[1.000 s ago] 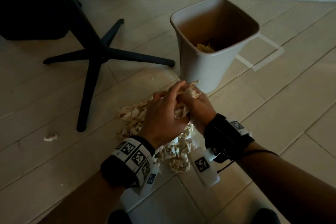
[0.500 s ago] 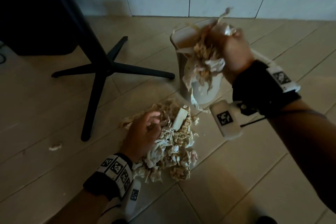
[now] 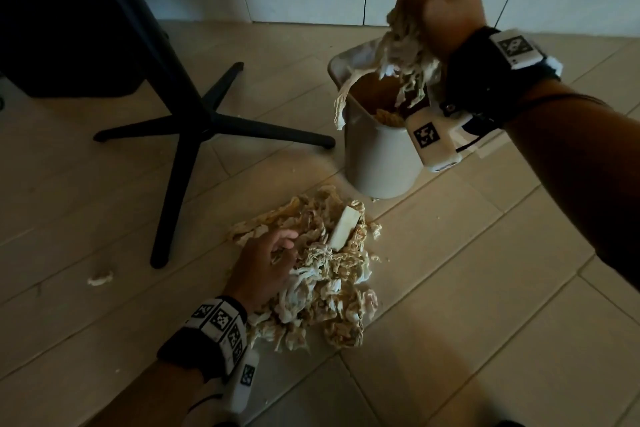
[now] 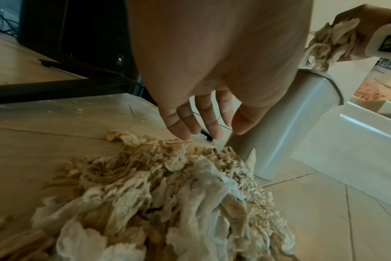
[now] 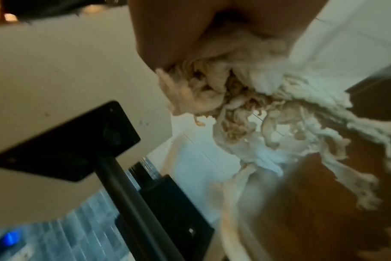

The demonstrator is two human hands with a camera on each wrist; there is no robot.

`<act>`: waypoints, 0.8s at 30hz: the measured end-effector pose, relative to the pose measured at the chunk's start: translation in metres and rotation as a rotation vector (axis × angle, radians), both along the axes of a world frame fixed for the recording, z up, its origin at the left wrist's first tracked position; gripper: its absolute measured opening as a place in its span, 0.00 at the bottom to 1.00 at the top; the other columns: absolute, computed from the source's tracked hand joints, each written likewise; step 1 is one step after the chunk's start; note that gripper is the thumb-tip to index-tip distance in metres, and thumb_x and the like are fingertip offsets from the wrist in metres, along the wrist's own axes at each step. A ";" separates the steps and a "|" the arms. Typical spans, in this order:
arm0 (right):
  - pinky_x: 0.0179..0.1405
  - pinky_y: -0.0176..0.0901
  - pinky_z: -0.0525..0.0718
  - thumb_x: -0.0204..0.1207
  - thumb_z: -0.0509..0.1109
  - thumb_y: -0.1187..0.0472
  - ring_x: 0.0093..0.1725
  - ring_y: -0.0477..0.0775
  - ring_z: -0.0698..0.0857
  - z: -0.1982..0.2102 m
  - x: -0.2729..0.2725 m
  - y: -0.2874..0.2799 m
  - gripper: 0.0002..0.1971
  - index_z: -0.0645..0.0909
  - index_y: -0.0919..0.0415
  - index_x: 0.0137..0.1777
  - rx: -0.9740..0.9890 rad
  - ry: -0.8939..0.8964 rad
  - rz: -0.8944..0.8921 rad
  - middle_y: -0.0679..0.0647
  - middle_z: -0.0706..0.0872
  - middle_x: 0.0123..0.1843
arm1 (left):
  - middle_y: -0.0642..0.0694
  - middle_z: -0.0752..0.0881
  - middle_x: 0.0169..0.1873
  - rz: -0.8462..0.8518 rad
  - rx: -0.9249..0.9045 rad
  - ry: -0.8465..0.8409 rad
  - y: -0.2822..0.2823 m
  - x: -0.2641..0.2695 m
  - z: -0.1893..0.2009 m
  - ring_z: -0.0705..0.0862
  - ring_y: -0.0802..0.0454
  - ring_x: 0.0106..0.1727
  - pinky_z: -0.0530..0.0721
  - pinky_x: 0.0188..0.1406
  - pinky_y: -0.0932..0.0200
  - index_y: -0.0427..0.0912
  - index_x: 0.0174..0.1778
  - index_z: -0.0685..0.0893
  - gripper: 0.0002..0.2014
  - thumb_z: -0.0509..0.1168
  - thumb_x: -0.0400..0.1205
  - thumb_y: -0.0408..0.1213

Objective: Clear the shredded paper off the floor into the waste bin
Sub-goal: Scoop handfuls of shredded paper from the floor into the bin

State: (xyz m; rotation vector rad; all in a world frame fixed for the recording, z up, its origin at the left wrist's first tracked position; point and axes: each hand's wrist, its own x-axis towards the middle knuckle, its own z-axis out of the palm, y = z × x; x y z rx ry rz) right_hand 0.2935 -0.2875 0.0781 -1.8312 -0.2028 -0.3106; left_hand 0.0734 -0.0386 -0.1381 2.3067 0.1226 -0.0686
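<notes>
A heap of beige shredded paper (image 3: 322, 274) lies on the floor in front of the pale waste bin (image 3: 377, 159). My right hand (image 3: 446, 0) grips a bundle of shredded paper (image 3: 405, 45) held high over the bin's mouth, with strands dangling down to the rim. In the right wrist view the bundle (image 5: 246, 91) hangs from my curled fingers. My left hand (image 3: 266, 260) hovers over the heap's left side; in the left wrist view its fingers (image 4: 196, 120) are straight and spread above the heap (image 4: 167, 194), holding nothing. Some paper lies inside the bin.
A black chair base (image 3: 194, 121) with splayed legs stands left of the bin. A dark box (image 3: 52, 28) sits at the far left by the wall. One stray scrap (image 3: 100, 279) lies on the floor left of the heap. A white flat piece (image 3: 343, 227) sticks out of the heap.
My right hand has lifted a bundle of shreds from the heap up over the bin and keeps rising. My left hand stayed low by the heap.
</notes>
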 end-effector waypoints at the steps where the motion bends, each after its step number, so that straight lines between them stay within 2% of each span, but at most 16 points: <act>1: 0.37 0.34 0.88 0.76 0.65 0.59 0.36 0.40 0.90 -0.006 0.002 0.000 0.08 0.82 0.59 0.51 -0.093 0.030 -0.029 0.49 0.89 0.42 | 0.54 0.88 0.50 -0.003 0.004 0.001 0.001 0.001 -0.002 0.79 0.80 0.52 0.72 0.48 0.86 0.48 0.62 0.86 0.13 0.68 0.81 0.35; 2: 0.35 0.30 0.86 0.77 0.66 0.56 0.36 0.38 0.88 -0.012 0.002 -0.001 0.10 0.81 0.56 0.55 -0.198 0.062 -0.059 0.48 0.88 0.45 | 0.54 0.88 0.50 -0.003 0.008 0.007 0.002 0.003 -0.003 0.80 0.79 0.51 0.73 0.50 0.84 0.48 0.62 0.86 0.14 0.69 0.81 0.35; 3: 0.35 0.31 0.84 0.77 0.67 0.54 0.38 0.40 0.86 -0.017 0.003 -0.002 0.12 0.80 0.54 0.59 -0.300 0.099 -0.074 0.47 0.86 0.47 | 0.53 0.88 0.50 -0.001 0.008 0.021 0.003 0.005 -0.006 0.81 0.76 0.52 0.77 0.53 0.78 0.49 0.62 0.85 0.14 0.69 0.81 0.35; 5: 0.37 0.35 0.78 0.76 0.69 0.50 0.45 0.47 0.83 -0.029 0.003 -0.005 0.18 0.77 0.52 0.64 -0.484 0.188 -0.034 0.48 0.83 0.51 | 0.53 0.88 0.51 0.000 -0.006 0.049 0.006 0.010 -0.011 0.83 0.68 0.54 0.84 0.58 0.61 0.51 0.62 0.85 0.15 0.69 0.80 0.35; 6: 0.39 0.37 0.75 0.75 0.71 0.48 0.51 0.51 0.82 -0.036 0.005 -0.007 0.23 0.75 0.52 0.68 -0.583 0.221 0.001 0.50 0.82 0.56 | 0.52 0.87 0.52 -0.002 -0.005 0.057 0.008 0.014 -0.013 0.84 0.63 0.55 0.85 0.58 0.57 0.51 0.62 0.85 0.15 0.69 0.79 0.35; 8: 0.46 0.40 0.74 0.68 0.74 0.40 0.62 0.56 0.78 -0.046 0.010 -0.009 0.35 0.69 0.48 0.74 -0.753 0.281 0.057 0.55 0.76 0.71 | 0.51 0.87 0.53 -0.015 0.035 0.064 0.010 0.022 -0.016 0.85 0.58 0.56 0.85 0.57 0.55 0.50 0.62 0.85 0.15 0.69 0.79 0.35; 10: 0.57 0.50 0.77 0.59 0.72 0.30 0.70 0.62 0.75 -0.052 0.009 -0.007 0.46 0.65 0.43 0.78 -0.849 0.352 0.085 0.56 0.71 0.76 | 0.51 0.86 0.55 -0.047 0.085 0.062 0.013 0.033 -0.018 0.84 0.57 0.57 0.83 0.59 0.55 0.50 0.63 0.85 0.16 0.69 0.78 0.36; 11: 0.62 0.55 0.76 0.56 0.71 0.27 0.72 0.64 0.74 -0.054 0.009 -0.006 0.49 0.64 0.43 0.78 -0.878 0.370 0.097 0.56 0.70 0.77 | 0.51 0.86 0.56 -0.057 0.105 0.071 0.014 0.040 -0.019 0.83 0.57 0.58 0.82 0.59 0.56 0.50 0.64 0.84 0.17 0.68 0.78 0.37; 12: 0.66 0.57 0.75 0.57 0.70 0.27 0.73 0.64 0.73 -0.056 0.008 -0.005 0.48 0.65 0.43 0.78 -0.911 0.371 0.110 0.56 0.71 0.77 | 0.51 0.85 0.58 -0.059 0.124 0.087 0.015 0.046 -0.019 0.82 0.56 0.59 0.81 0.60 0.57 0.51 0.65 0.84 0.17 0.68 0.79 0.39; 14: 0.67 0.56 0.73 0.68 0.69 0.32 0.74 0.63 0.72 -0.056 0.006 -0.005 0.41 0.65 0.47 0.79 -0.978 0.351 0.119 0.57 0.71 0.78 | 0.50 0.83 0.62 -0.051 0.164 0.130 0.016 0.059 -0.022 0.79 0.52 0.65 0.79 0.64 0.53 0.55 0.66 0.81 0.19 0.66 0.78 0.43; 17: 0.59 0.50 0.74 0.76 0.66 0.40 0.72 0.61 0.74 -0.051 -0.005 -0.005 0.32 0.67 0.49 0.78 -0.965 0.268 0.076 0.56 0.73 0.76 | 0.49 0.77 0.70 -0.062 0.273 0.194 0.011 0.079 -0.023 0.70 0.45 0.74 0.74 0.72 0.43 0.59 0.70 0.76 0.23 0.67 0.78 0.50; 20: 0.58 0.45 0.73 0.79 0.64 0.43 0.69 0.59 0.77 -0.050 -0.027 -0.005 0.24 0.72 0.48 0.74 -0.848 0.099 0.017 0.56 0.76 0.72 | 0.50 0.68 0.77 -0.110 0.301 0.281 0.003 0.102 -0.021 0.65 0.41 0.78 0.71 0.74 0.36 0.63 0.76 0.68 0.35 0.69 0.73 0.63; 22: 0.61 0.46 0.75 0.80 0.63 0.46 0.65 0.56 0.77 -0.053 -0.047 -0.004 0.20 0.76 0.50 0.70 -0.750 -0.045 0.017 0.55 0.78 0.68 | 0.53 0.57 0.83 -0.195 0.301 0.369 -0.005 0.116 -0.020 0.57 0.40 0.83 0.65 0.78 0.32 0.66 0.79 0.60 0.45 0.70 0.68 0.70; 24: 0.55 0.40 0.74 0.81 0.63 0.51 0.56 0.48 0.77 -0.056 -0.070 -0.002 0.17 0.81 0.56 0.65 -0.662 -0.179 0.053 0.51 0.79 0.60 | 0.54 0.47 0.86 -0.295 0.333 0.434 -0.016 0.128 -0.020 0.49 0.39 0.86 0.59 0.80 0.29 0.69 0.81 0.53 0.52 0.72 0.64 0.73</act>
